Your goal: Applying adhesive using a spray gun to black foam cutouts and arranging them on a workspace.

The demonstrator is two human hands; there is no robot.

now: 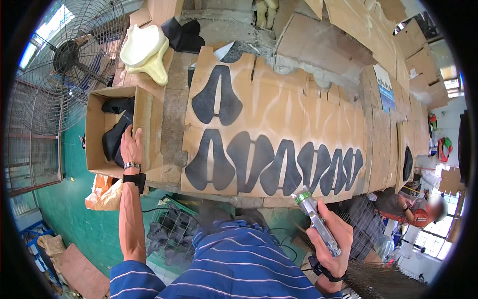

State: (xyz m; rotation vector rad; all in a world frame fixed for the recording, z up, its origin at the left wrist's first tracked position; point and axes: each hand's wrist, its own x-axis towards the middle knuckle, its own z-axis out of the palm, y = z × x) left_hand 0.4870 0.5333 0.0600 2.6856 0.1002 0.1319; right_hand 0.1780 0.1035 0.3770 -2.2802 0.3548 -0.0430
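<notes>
My left hand (131,148) reaches into a cardboard box (144,112) at the left, its fingers closed at the edge of a black saddle-shaped piece (115,138). The fingertips are partly hidden. My right hand (334,234) is wrapped round a silver spray gun (318,222) with a green ring near its nozzle, held upright-tilted at the table's near edge. On a large cardboard sheet (279,107) lie several flat black saddle covers with a central slot. One cover (229,102) lies alone in the back row; another cover (200,164) begins the front row, where they alternate in direction.
White and cream saddle-shaped foam pieces (144,45) sit behind the box, beside a black piece (183,36). A big fan (67,57) stands at the far left. A wire basket of dark scraps (172,231) is below the table. Another person (416,212) sits at the right.
</notes>
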